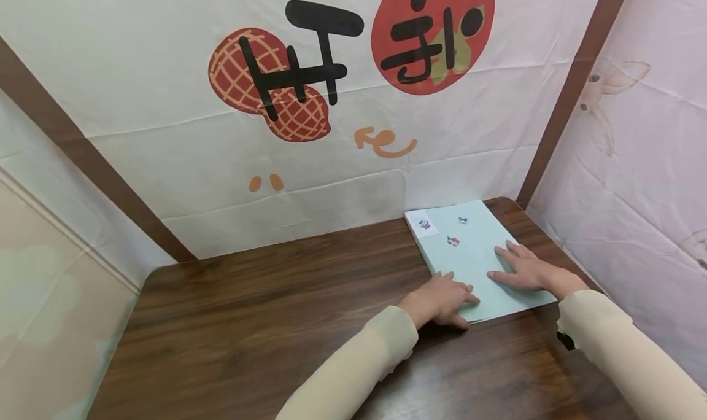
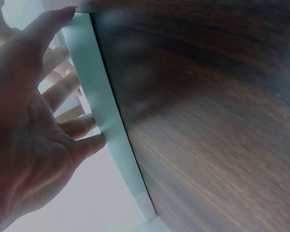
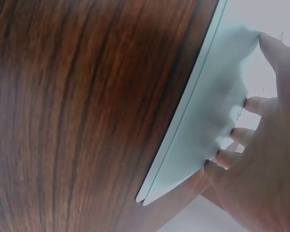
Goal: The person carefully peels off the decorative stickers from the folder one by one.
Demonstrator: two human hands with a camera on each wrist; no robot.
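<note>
A pale mint-green booklet (image 1: pixel 469 260) with small cartoon figures lies flat at the back right of the table. In the right wrist view two layers of the booklet (image 3: pixel 198 116) show along one edge. My left hand (image 1: pixel 442 300) rests at its near left corner with the fingers spread over the cover. Seen from the left wrist, that hand (image 2: pixel 33 130) has its thumb and fingertips against the green surface (image 2: pixel 99 92). On the right part of the cover lies my right hand (image 1: pixel 527 271), fingers extended. From the right wrist, the fingertips of this hand (image 3: pixel 261 145) touch the cover.
The dark wood table (image 1: pixel 248 322) ends at a printed white curtain (image 1: pixel 353 186) behind it. Another light curtain (image 1: pixel 652 180) hangs close along the right side, and more fabric (image 1: pixel 55 285) stands to the left.
</note>
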